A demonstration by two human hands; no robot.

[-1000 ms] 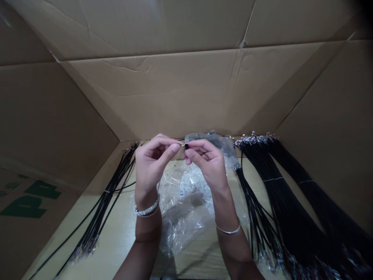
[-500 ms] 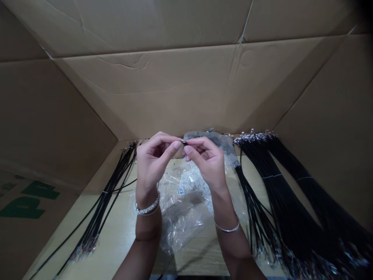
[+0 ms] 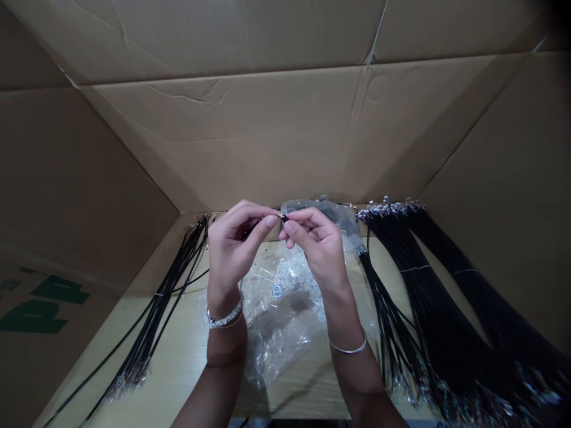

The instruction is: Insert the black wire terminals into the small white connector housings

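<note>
My left hand [image 3: 238, 238] is closed in a pinch, with a stretch of black cable [image 3: 250, 229] showing inside the curled fingers. Facing it, my right hand [image 3: 316, 238] pinches thumb against forefinger. Between the two sets of fingertips sits a tiny dark piece with a light, shiny end [image 3: 282, 217]; it is too small to name and mostly covered by the fingers. Below the hands, a clear plastic bag [image 3: 279, 339] lies on the table with many small white pieces [image 3: 294, 276] and a handwritten label [image 3: 277, 290].
A tied bundle of black cables [image 3: 156, 297] lies at left. Thicker cable bundles [image 3: 441, 297] with coloured wire ends spread at right. Another plastic bag [image 3: 330, 214] with dark contents lies behind my right hand. Cardboard walls [image 3: 267, 137] enclose the table [image 3: 178, 351] at the back and sides.
Both hands stay in nearly the same place, still pinching. The fingertips have shifted slightly apart, and more black cable shows inside my left hand.
</note>
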